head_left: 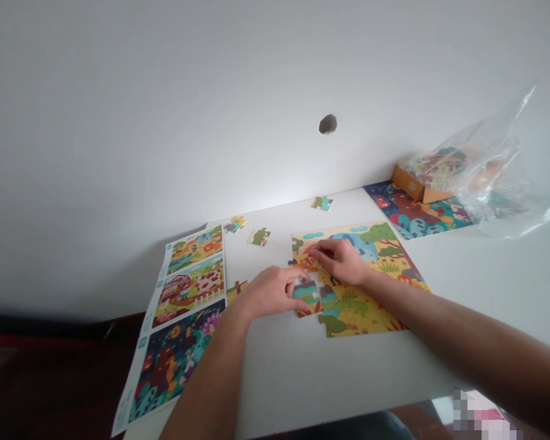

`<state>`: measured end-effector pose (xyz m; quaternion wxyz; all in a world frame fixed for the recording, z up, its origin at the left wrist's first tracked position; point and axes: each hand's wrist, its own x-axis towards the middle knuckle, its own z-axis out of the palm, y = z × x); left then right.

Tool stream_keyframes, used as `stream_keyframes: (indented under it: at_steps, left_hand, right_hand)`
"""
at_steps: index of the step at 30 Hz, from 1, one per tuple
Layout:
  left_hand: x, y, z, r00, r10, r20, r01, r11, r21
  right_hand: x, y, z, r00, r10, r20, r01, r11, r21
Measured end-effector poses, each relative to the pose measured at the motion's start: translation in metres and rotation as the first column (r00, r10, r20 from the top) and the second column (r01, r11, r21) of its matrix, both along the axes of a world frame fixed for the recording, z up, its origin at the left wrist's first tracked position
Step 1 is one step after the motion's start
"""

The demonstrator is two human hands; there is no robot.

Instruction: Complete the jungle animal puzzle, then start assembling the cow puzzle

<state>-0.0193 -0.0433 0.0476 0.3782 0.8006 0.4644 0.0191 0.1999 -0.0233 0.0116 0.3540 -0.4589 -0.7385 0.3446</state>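
A partly assembled jigsaw puzzle [385, 305] with animals on a yellow ground lies flat on the white table. At its lower left, my left hand [272, 290] has thumb and fingers around a puzzle piece [308, 297] showing a green crocodile's head. That piece lies beside the crocodile's body in the puzzle, with a gap visible along part of its edge. My right hand [341, 260] rests over the puzzle's upper left, fingers curled together. Its fingertips touch near an orange spotted animal [306, 263]; anything between them is hidden.
Loose puzzle pieces [259, 237] lie towards the wall, another piece [322, 203] farther right. On the left is a reference sheet [190, 284] with three pictures. At the back right, a dark picture sheet [407, 214] lies under an orange box [407, 181] and a clear plastic bag [499, 177].
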Motion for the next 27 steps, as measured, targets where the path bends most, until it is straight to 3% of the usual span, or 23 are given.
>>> stream_keyframes:
  at_steps: [4, 12, 17, 27]
  left_hand:
    - [0.000, -0.001, 0.001, 0.998, -0.058, 0.012, 0.058, 0.998, -0.016]
    - [-0.006, 0.000, 0.004, 1.000, -0.008, -0.028, 0.007, 1.000, -0.030]
    - [-0.006, -0.001, 0.009, 0.998, -0.043, -0.047, 0.041, 0.998, -0.046]
    - [0.016, -0.014, 0.012, 0.973, -0.116, -0.198, 0.143, 0.981, 0.128]
  right_hand:
    - [0.000, 0.000, 0.000, 1.000, -0.006, 0.001, 0.006, 1.000, 0.004]
    - [0.000, 0.001, 0.000, 1.000, -0.003, 0.009, 0.003, 1.000, 0.004]
    - [0.000, 0.001, 0.001, 1.000, -0.006, 0.017, 0.006, 1.000, 0.002]
    - [0.000, 0.002, -0.001, 1.000, -0.011, 0.020, 0.011, 1.000, 0.002]
